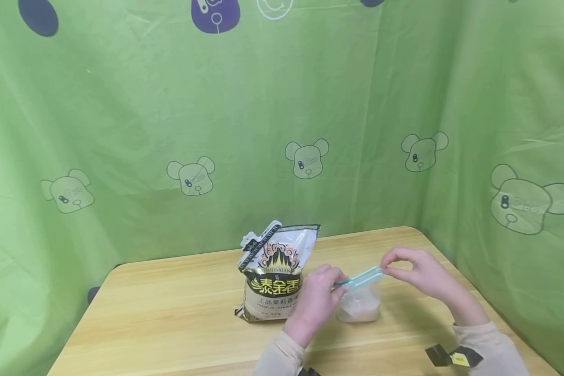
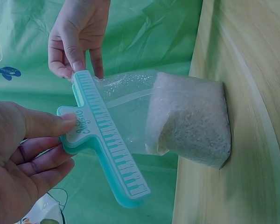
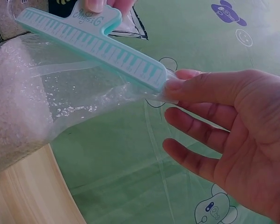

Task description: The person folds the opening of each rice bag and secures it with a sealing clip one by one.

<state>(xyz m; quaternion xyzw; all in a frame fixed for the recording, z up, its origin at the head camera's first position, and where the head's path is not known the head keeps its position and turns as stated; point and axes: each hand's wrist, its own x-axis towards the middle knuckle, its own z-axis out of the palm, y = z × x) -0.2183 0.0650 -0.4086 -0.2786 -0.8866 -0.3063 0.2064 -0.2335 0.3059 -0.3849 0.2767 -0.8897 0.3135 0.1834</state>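
A clear plastic bag of rice (image 1: 359, 307) stands on the table, its upper part drawn up flat. Across its top lies a turquoise bag clip (image 2: 113, 140) with a piano-key print. My left hand (image 1: 316, 296) pinches the clip's handle between thumb and fingers. At the clip's far end, my right hand (image 3: 238, 116) pinches the bag's top corner between thumb and index finger, the thumb against the clip's tip. The other right fingers are spread apart below, as the right wrist view shows. How far the clip's bars are closed, I cannot tell.
Left of the hands stands a larger printed rice bag (image 1: 273, 300), its folded top held by a black-and-white clip (image 1: 259, 246). A wooden table (image 1: 169, 313) carries everything. Green curtains (image 1: 263, 104) with bear-head prints hang behind and on the right.
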